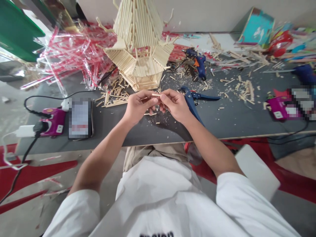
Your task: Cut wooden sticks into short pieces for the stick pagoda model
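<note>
Over the dark grey table (111,126), my left hand (140,104) and my right hand (174,104) meet fingertip to fingertip. Both are closed on a short wooden stick (156,95), pinched between thumbs and fingers. Just beyond them stands a pagoda-like model (148,65) built of thin wooden sticks, with a tall ribbed roof and flared panels. A blue-handled cutter (191,98) lies right beside my right hand, partly covered by my forearm. Cut stick pieces (115,90) are scattered left of the model, and a few bits lie beneath my hands.
Behind on the left is a heap of red and clear plastic wrappers (81,56). A blue glue gun (199,64) rests right of the model among wood scraps. At left are a phone (79,118) and a purple power strip (53,121) with cables; another purple strip (283,107) sits far right.
</note>
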The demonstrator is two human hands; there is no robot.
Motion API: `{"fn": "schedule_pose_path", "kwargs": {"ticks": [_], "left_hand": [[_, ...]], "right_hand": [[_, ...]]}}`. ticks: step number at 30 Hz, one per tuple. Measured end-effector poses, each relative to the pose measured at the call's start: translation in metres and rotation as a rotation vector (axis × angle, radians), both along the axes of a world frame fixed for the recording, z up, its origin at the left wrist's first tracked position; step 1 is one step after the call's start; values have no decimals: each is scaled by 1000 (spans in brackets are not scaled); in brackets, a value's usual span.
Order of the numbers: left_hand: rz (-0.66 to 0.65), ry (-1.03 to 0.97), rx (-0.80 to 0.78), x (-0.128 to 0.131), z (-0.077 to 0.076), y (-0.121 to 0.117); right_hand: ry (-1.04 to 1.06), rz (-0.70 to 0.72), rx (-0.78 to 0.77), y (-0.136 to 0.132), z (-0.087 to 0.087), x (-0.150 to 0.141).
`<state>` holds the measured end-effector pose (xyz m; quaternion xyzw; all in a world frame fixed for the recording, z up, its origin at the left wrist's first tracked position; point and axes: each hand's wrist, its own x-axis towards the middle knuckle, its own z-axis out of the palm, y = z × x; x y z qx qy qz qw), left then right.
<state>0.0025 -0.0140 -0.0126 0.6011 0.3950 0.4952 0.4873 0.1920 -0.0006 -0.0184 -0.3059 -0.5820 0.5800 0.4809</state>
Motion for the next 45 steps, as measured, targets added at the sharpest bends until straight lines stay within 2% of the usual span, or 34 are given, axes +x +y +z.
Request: {"fn": "schedule_pose_path", "kwargs": {"ticks": [4, 9, 13, 18, 22, 30, 37, 45], "left_hand": [[28, -35, -43, 2, -3, 1], [28, 20, -40, 1, -3, 0], [19, 134, 67, -2, -1, 0], [84, 395, 276, -5, 2, -2], [125, 521, 346, -5, 6, -4], [142, 585, 382, -5, 8, -6], [65, 637, 469, -8, 7, -5], [62, 692, 404, -8, 6, -3]], "right_hand": [[-27, 32, 13, -2, 1, -3], [-98, 49, 51, -4, 4, -2], [-163, 33, 83, -3, 6, 5], [-213, -130, 180, -4, 10, 10], [-229, -103, 199, -5, 10, 10], [-260, -151, 194, -7, 9, 10], [-440, -195, 317, -7, 10, 15], [-565, -184, 444, -3, 12, 15]]}}
